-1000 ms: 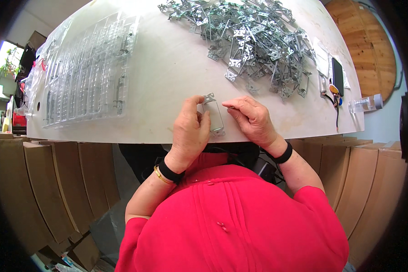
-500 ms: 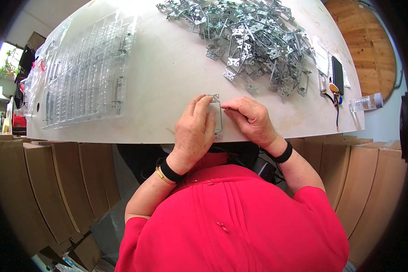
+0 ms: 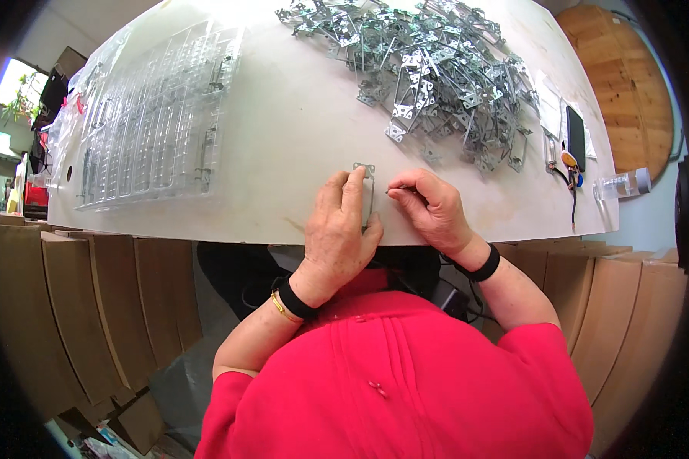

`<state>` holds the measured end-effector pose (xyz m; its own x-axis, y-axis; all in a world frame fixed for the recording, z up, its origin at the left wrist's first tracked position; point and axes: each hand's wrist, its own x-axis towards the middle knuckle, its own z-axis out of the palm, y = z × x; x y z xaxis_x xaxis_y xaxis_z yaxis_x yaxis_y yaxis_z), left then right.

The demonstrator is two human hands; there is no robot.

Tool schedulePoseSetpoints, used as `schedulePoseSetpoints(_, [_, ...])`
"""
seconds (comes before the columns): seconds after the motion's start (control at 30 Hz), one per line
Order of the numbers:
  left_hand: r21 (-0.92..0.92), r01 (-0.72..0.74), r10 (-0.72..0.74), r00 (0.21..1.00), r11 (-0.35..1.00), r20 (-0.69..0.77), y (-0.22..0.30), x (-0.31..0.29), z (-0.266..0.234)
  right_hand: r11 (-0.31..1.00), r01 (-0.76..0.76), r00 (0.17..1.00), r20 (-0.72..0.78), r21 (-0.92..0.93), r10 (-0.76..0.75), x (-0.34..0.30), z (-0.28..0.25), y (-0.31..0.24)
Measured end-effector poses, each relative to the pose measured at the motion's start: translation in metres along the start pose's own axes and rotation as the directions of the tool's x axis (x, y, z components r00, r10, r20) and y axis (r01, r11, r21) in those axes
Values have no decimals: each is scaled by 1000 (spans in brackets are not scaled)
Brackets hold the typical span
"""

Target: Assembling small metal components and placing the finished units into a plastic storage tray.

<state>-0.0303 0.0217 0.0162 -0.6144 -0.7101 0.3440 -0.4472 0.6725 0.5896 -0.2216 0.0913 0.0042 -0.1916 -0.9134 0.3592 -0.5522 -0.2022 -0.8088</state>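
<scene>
Since the earlier frames the left hand (image 3: 337, 229) has slid up over the small flat grey metal bracket (image 3: 367, 187), so that its fingers now cover most of the piece, where a second ago the bracket lay more exposed between the two hands.

In the head view, the bracket lies on the white table (image 3: 283, 145), close to the near edge, in front of the person. The left hand rests on it with fingers laid flat and close together, the forefinger reaching to the bracket's top end. The right hand (image 3: 430, 210) is just beside it, thumb and forefinger pinched together at the bracket's right side; what they pinch is too small to tell.

Farther back on the table sprawls a heap of similar grey metal brackets (image 3: 429, 69). To the left lies a stack of clear plastic trays (image 3: 153, 122). At the right edge are a dark phone (image 3: 576, 136) and a clear plastic bottle (image 3: 620, 183). Both wrists wear black bands.
</scene>
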Motion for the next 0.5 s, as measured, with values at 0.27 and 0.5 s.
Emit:
schedulePoseSetpoints(0.27, [-27, 30, -30, 1000, 999, 0, -13, -5, -2, 974, -186, 981, -29, 126, 191, -4, 2, 6])
schedulePoseSetpoints(0.5, [112, -62, 75, 991, 992, -115, -16, -12, -2, 996, 34, 999, -18, -83, -35, 2, 2, -3])
